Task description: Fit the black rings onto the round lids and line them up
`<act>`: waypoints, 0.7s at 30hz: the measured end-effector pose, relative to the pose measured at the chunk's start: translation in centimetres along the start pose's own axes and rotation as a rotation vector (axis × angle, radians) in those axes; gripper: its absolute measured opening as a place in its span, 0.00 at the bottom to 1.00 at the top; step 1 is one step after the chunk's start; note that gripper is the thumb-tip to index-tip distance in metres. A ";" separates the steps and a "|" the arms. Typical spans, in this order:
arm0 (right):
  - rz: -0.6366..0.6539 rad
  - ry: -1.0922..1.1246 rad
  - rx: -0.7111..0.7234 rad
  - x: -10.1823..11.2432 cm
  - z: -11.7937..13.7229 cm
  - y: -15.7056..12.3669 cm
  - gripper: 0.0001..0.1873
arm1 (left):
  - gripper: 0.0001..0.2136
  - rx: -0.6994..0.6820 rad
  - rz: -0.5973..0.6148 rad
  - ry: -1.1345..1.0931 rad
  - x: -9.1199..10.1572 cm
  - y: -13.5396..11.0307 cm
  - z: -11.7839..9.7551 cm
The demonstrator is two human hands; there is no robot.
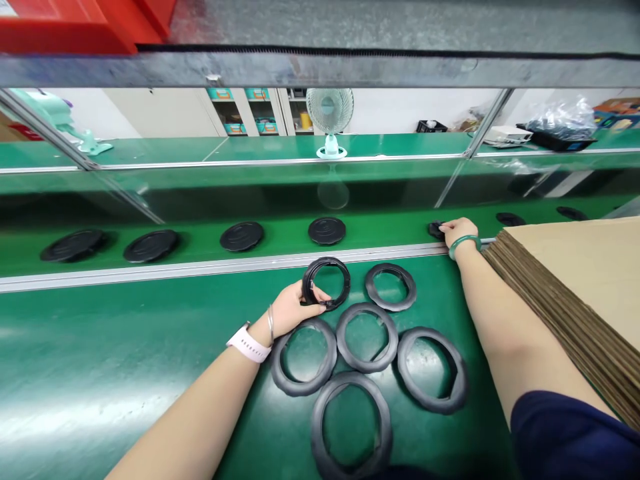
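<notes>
My left hand (293,308) is closed on a black ring (326,283), lifted and tilted just above the green bench (100,360). Several more black rings lie flat in a cluster in front of me, one at the far right of the group (391,287), one in the middle (367,337), one nearest me (351,425). My right hand (459,231) reaches out across the metal rail (200,268) and rests on a black disc (437,230) on the conveyor belt, fingers curled over it.
Black round discs ride the green conveyor, among them one (327,231) straight ahead and one (75,245) far left. A stack of cardboard sheets (575,287) lies at my right. A small fan (330,113) stands on the far shelf. Red bins (75,23) hang overhead.
</notes>
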State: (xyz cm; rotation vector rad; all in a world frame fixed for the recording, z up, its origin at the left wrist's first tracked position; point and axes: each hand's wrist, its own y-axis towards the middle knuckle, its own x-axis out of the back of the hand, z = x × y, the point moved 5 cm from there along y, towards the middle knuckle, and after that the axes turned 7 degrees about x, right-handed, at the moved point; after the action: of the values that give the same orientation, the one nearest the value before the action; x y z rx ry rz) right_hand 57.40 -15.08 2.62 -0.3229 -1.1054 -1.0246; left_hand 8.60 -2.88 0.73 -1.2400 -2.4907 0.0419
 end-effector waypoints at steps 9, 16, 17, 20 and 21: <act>-0.038 0.575 0.899 3.9 20.2 -19.4 0.08 | 0.18 0.013 -0.005 -0.177 -1.5 -0.3 -0.6; 0.060 0.469 1.247 0.1 22.3 -25.0 0.11 | 0.33 0.025 0.004 -0.294 -2.1 0.1 -0.1; 0.058 0.440 1.264 -0.3 22.2 -25.0 0.11 | 0.34 0.025 0.004 -0.306 -2.1 0.2 0.1; 0.067 0.366 1.299 -0.9 22.0 -24.9 0.10 | 0.35 0.021 0.002 -0.351 -2.0 0.3 0.3; 0.070 0.342 1.311 -1.0 22.1 -25.0 0.10 | 0.35 0.027 -0.003 -0.348 -2.0 0.3 0.4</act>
State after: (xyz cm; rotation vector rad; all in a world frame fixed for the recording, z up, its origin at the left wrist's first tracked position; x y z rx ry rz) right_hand 24.23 -12.93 5.55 0.8293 -1.2096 -0.1260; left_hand 9.82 -4.23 -0.28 -1.3123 -2.7727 0.3145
